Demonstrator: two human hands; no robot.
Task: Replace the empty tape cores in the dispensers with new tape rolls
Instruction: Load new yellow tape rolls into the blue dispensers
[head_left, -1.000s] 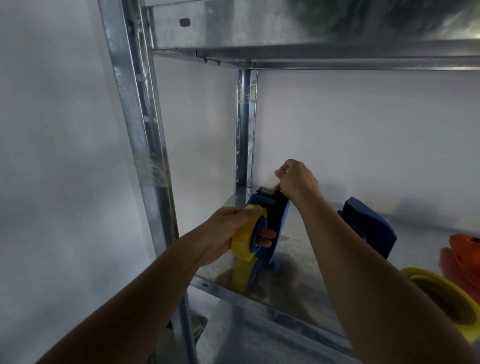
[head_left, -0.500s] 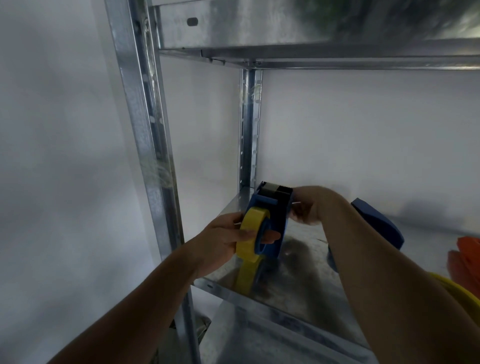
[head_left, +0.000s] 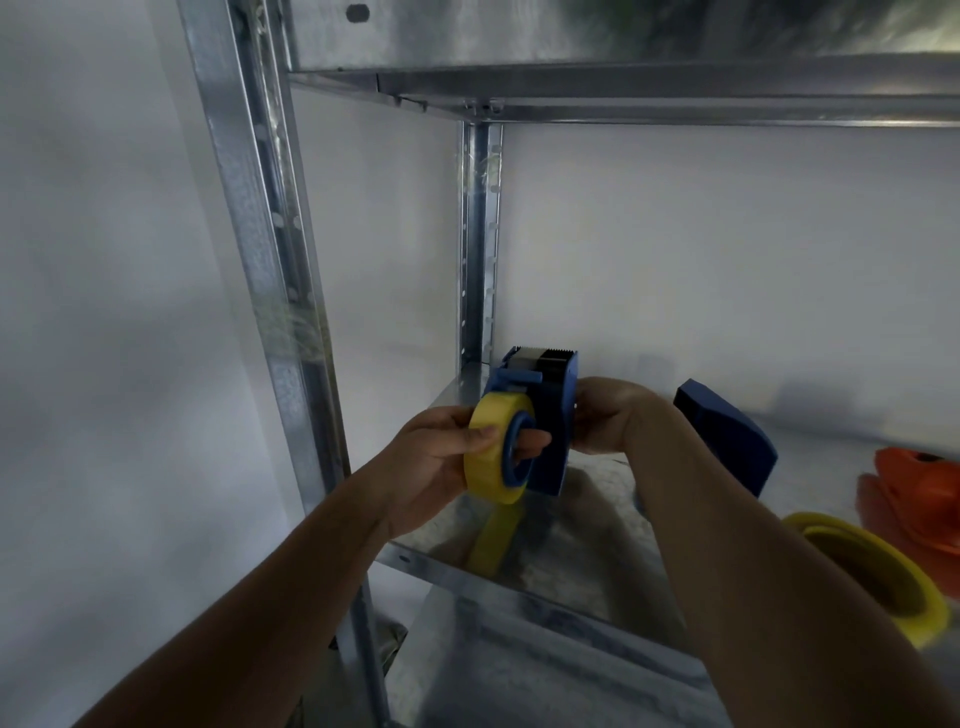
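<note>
A blue tape dispenser (head_left: 550, 415) is held upright just above the metal shelf (head_left: 447, 569), its toothed cutter at the top. A yellow tape roll (head_left: 491, 457) sits on the dispenser's blue hub on its left side. My left hand (head_left: 441, 457) grips the roll, thumb on its rim and fingers through the hub. My right hand (head_left: 608, 415) holds the dispenser's right side, fingers curled around its body. A second blue dispenser (head_left: 727, 436) stands on the shelf behind my right forearm.
A loose yellow tape roll (head_left: 878, 571) lies at the shelf's right front, partly hidden by my right arm. An orange dispenser (head_left: 914, 493) sits at the far right. Steel uprights (head_left: 270, 270) stand at the left, another shelf (head_left: 623, 88) overhead, white wall behind.
My right hand came down from the dispenser's top, where it pinched near the cutter, to the dispenser's right side. My left hand kept its grip on the roll.
</note>
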